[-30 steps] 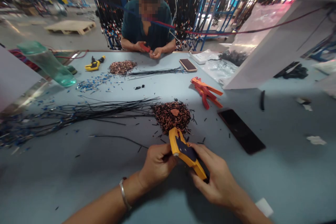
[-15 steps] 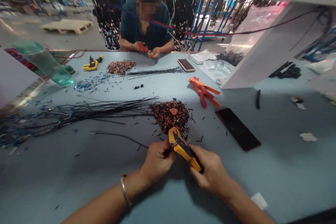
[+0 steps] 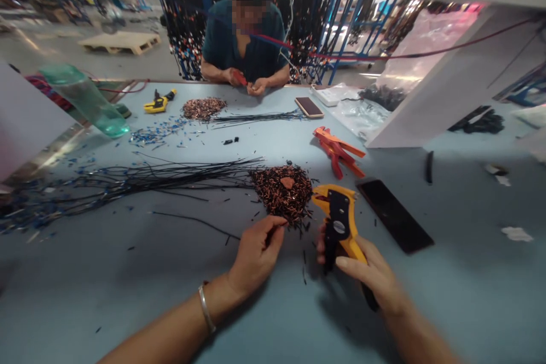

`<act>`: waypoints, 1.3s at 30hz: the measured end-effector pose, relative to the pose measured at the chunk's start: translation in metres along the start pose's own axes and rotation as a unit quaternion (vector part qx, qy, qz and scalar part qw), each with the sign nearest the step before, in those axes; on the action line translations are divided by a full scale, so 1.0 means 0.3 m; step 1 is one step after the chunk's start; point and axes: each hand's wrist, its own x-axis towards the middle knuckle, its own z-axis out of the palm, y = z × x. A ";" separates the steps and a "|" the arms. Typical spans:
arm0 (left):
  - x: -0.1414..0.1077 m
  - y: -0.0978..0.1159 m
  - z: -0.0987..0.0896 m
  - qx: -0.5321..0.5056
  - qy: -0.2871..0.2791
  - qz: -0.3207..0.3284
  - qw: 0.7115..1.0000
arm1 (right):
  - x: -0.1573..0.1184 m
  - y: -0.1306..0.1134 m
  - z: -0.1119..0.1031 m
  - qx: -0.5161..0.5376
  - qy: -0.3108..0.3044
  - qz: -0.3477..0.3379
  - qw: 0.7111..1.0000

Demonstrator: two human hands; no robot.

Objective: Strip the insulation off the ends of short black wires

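Note:
My left hand (image 3: 258,253) is closed in a pinch, thumb and forefinger together at the near edge of a pile of short black and copper-coloured wire clippings (image 3: 281,190). A thin black wire (image 3: 191,218) lies on the table and runs in under this hand; only a small dark tip shows at the fingertips. My right hand (image 3: 373,273) is wrapped round a yellow and black wire stripper (image 3: 339,222). Its jaws point up and left, just right of the pile and apart from the wire.
A bundle of black wires (image 3: 140,182) with blue ends stretches left. Red pliers (image 3: 339,151) and a dark phone (image 3: 396,215) lie right of the pile. Across the table (image 3: 179,296) a co-worker (image 3: 243,40) holds a red tool. A green bottle (image 3: 85,99) leans at left.
The wire stripper has moved right, away from my left hand, and turned so its flat side shows. My left hand stays by the pile, still pinched. The view has shifted slightly.

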 end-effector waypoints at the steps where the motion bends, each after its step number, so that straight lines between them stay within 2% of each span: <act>1: 0.001 -0.003 -0.001 0.005 0.006 0.000 1.000 | -0.002 0.000 -0.004 0.063 -0.016 0.026 0.998; 4: 0.004 -0.013 -0.006 0.036 0.019 0.006 0.999 | -0.003 0.003 0.000 0.172 -0.083 0.093 0.977; 8: 0.005 -0.025 -0.010 0.048 0.040 -0.015 0.998 | 0.004 0.011 0.015 0.209 -0.172 0.126 0.955; 11: 0.004 -0.022 -0.013 0.037 0.041 -0.031 0.998 | 0.006 0.018 0.013 0.208 -0.157 0.118 0.958; 15: -0.001 -0.017 -0.018 0.043 0.030 -0.018 0.998 | 0.006 0.022 0.006 0.218 -0.132 0.124 0.959; 20: -0.003 -0.024 -0.014 0.015 0.014 0.018 1.000 | 0.008 0.026 0.009 0.212 -0.157 0.122 0.957; 24: 0.002 -0.027 -0.010 -0.008 0.027 0.045 0.999 | 0.005 0.022 0.016 0.206 -0.161 0.114 0.959; 30: 0.006 -0.018 -0.017 0.009 0.061 0.048 0.997 | 0.003 0.016 -0.002 0.198 -0.172 0.100 0.960; 39: 0.000 -0.013 -0.014 0.005 0.052 0.073 0.996 | -0.004 0.014 0.014 0.175 -0.171 0.127 0.961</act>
